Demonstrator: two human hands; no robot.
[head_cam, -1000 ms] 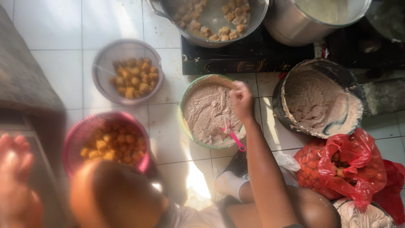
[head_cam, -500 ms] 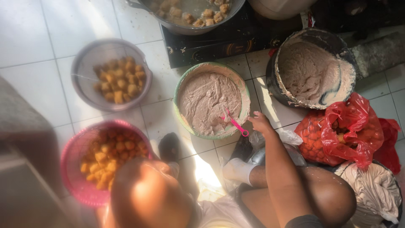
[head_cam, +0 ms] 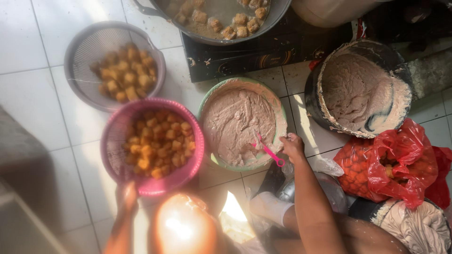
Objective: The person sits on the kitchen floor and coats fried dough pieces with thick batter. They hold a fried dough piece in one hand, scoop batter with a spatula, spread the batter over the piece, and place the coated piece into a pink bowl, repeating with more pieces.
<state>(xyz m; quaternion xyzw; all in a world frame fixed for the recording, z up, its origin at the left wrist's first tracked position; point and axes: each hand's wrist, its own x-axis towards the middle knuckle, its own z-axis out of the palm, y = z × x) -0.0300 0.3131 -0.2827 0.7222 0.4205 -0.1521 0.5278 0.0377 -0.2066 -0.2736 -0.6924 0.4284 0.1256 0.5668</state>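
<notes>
My right hand [head_cam: 293,145] rests at the near right rim of a green bowl [head_cam: 281,111] full of greyish-brown paste. Its fingers are curled right beside the handle of a pink spoon [head_cam: 269,151] stuck in the paste; whether they grip it is unclear. My left hand [head_cam: 127,195] holds the near rim of a pink basket [head_cam: 197,141] filled with golden fried puffs, which sits against the bowl's left side.
A grey strainer [head_cam: 84,44] of fried puffs lies at the far left. A pan [head_cam: 275,16] of pieces in liquid sits on a black stove [head_cam: 263,59]. A black pot [head_cam: 313,101] of paste, red bags [head_cam: 400,164] of puffs and my knees crowd the right and near side.
The pink basket has come up and right, against the green bowl, with my left hand on its rim. My right hand went from the bowl's far rim to the spoon handle.
</notes>
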